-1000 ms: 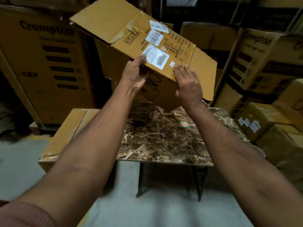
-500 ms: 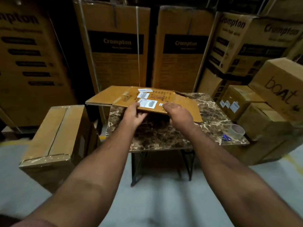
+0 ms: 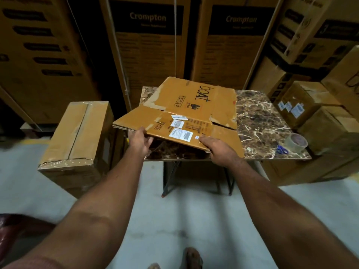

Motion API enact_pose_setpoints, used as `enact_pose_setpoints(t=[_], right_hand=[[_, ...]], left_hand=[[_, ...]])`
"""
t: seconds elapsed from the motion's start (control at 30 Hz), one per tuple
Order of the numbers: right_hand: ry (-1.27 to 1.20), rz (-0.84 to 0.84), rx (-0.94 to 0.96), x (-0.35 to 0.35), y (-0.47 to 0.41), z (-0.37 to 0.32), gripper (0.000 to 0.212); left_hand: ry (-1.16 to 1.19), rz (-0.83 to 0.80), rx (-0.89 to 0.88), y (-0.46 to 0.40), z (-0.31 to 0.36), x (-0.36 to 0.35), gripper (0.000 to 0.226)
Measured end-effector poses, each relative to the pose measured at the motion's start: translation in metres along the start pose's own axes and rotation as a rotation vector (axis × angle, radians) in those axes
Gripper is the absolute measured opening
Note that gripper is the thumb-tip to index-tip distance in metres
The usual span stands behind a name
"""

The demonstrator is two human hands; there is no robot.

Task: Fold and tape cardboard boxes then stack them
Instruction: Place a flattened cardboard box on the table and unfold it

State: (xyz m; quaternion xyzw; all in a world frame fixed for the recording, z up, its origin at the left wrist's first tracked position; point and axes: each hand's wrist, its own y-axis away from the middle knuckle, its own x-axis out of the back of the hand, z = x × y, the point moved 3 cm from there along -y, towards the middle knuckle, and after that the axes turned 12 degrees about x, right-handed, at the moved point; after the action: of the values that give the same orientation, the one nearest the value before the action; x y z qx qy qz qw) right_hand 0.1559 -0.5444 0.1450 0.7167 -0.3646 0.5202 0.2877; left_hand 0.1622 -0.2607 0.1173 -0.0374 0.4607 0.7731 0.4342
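Stacked cartons wall in the marble table (image 3: 258,117), where the flattened box (image 3: 186,111) lies overhanging its near-left edge; left hand (image 3: 140,141) and right hand (image 3: 217,148) pinch the box's near edge, and its torn flaps could rip when it is opened

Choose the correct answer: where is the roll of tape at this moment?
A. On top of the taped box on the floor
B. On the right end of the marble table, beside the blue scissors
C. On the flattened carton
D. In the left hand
B: the roll of tape sits on the marble table near its right edge, next to the blue scissors, while both hands hold the flattened carton.
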Motion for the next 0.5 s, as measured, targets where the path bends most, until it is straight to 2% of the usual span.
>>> enact_pose_setpoints(t=[0.1, 0.27, 0.4, 0.5], right_hand=[[0.043, -0.096, -0.085, -0.012, 0.003, 0.004, 0.075], [0.096, -0.158, -0.201, -0.018, 0.004, 0.017, 0.072], [0.018, -0.359, -0.277, -0.028, 0.005, 0.038, 0.087], [-0.056, -0.390, -0.200, -0.036, -0.015, 0.032, 0.088]], left_hand=[[-0.070, 0.041, 0.022, -0.004, -0.008, 0.018, 0.041], [-0.179, 0.075, 0.125, -0.006, -0.016, 0.020, 0.059], [-0.264, 0.138, 0.125, -0.014, -0.017, 0.030, 0.026], [-0.256, 0.137, 0.105, -0.018, -0.023, 0.034, 0.016]])
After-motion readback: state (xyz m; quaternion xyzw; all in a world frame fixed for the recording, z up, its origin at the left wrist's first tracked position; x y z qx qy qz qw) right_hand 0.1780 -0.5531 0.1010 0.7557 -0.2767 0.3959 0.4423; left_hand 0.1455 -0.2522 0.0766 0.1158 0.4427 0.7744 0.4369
